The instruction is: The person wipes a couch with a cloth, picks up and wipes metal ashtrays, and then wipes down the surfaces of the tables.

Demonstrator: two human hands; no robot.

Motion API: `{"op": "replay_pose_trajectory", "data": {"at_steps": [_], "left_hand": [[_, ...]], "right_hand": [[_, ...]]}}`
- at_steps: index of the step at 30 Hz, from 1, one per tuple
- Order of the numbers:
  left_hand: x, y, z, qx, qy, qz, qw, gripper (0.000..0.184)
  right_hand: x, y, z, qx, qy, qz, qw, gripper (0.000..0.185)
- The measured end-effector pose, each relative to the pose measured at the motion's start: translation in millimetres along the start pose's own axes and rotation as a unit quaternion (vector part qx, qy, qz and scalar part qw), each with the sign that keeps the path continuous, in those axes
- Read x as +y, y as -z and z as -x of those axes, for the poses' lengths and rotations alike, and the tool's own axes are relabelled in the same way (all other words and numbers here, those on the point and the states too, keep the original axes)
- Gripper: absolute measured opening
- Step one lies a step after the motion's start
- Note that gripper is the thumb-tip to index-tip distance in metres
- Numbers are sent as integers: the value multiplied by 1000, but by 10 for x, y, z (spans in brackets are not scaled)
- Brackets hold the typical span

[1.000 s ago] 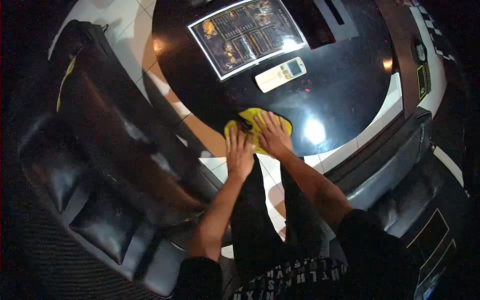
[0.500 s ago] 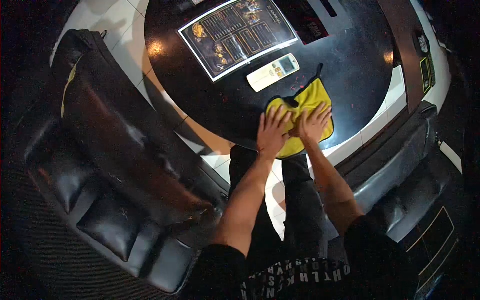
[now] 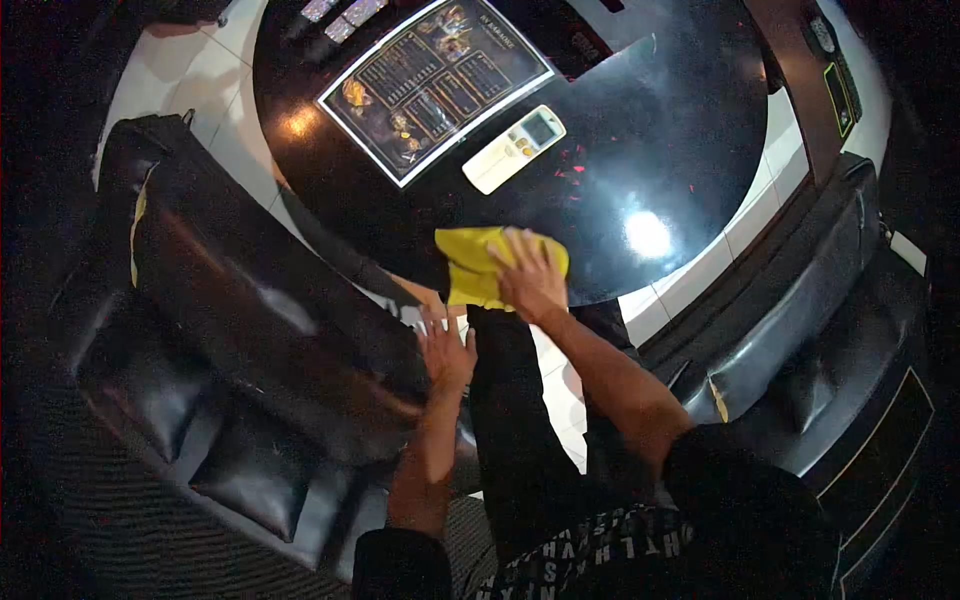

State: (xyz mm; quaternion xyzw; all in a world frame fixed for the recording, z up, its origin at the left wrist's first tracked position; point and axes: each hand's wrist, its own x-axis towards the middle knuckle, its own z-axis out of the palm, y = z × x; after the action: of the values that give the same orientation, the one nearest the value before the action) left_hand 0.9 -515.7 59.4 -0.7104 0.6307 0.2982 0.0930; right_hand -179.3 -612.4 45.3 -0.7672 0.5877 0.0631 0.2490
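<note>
A yellow cloth (image 3: 470, 262) lies bunched at the near edge of the round black table (image 3: 600, 210), part of it hanging past the rim. My right hand (image 3: 533, 272) is on top of its right side, fingers curved over the fabric and holding it. Off the table, lower and to the left of the cloth, my left hand (image 3: 446, 350) has its fingers spread and holds nothing. Just beyond the cloth is a cream remote control (image 3: 514, 150) with a small display. A laminated menu (image 3: 435, 85) lies behind the remote.
Small red bits (image 3: 572, 169) are scattered on the tabletop right of the remote. Black padded sofas stand on the left (image 3: 270, 300) and right (image 3: 770, 310). White floor tiles (image 3: 225, 85) show around the table. At the far right is a dark ledge (image 3: 800, 100).
My left hand has come off the cloth and moved down-left, away from the table. My right hand has shifted left with the cloth, which is now more bunched. The view has moved slightly.
</note>
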Motion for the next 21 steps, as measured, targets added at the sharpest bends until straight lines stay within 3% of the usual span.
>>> {"op": "replay_pose_trajectory", "data": {"at_steps": [2, 3, 5, 7, 8, 11, 12, 14, 15, 17, 19, 21], "left_hand": [[226, -16, -142, -40, 24, 66, 997, 58], [209, -298, -212, -58, 46, 159, 984, 58], [406, -271, -356, -146, 139, 259, 945, 53], [572, -256, -411, -153, 231, 290, 916, 52], [699, -108, -377, -113, 230, 333, 907, 53], [659, -256, -308, -126, 212, 415, 876, 52], [674, -317, -274, -114, 253, 461, 843, 50], [789, -51, -255, -122, 251, 460, 843, 50], [861, 91, -254, -127, 250, 460, 842, 50], [947, 189, -333, -113, 296, 427, 847, 62], [1077, 246, -467, -120, 362, 419, 824, 92], [882, -348, -591, -119, 365, 392, 836, 116]], "right_hand": [[326, 94, -76, 37, -63, 33, 997, 55], [505, 135, -127, 57, -105, 42, 992, 55], [843, 251, -251, 126, -161, 65, 977, 54], [1184, 379, -396, 141, -157, 79, 974, 54], [1324, 434, -475, 147, -155, 86, 973, 55], [1602, 548, -739, 188, -196, 73, 960, 55], [1698, 627, -864, 199, -240, 48, 949, 57], [1895, 796, -1110, 218, -327, -1, 920, 63], [2015, 806, -1216, 217, -319, 25, 922, 65], [2233, 867, -1347, 216, -300, 82, 926, 70], [2097, 886, -1327, 221, -260, 33, 939, 70], [1830, 711, -1257, 227, -255, 21, 940, 66]]}}
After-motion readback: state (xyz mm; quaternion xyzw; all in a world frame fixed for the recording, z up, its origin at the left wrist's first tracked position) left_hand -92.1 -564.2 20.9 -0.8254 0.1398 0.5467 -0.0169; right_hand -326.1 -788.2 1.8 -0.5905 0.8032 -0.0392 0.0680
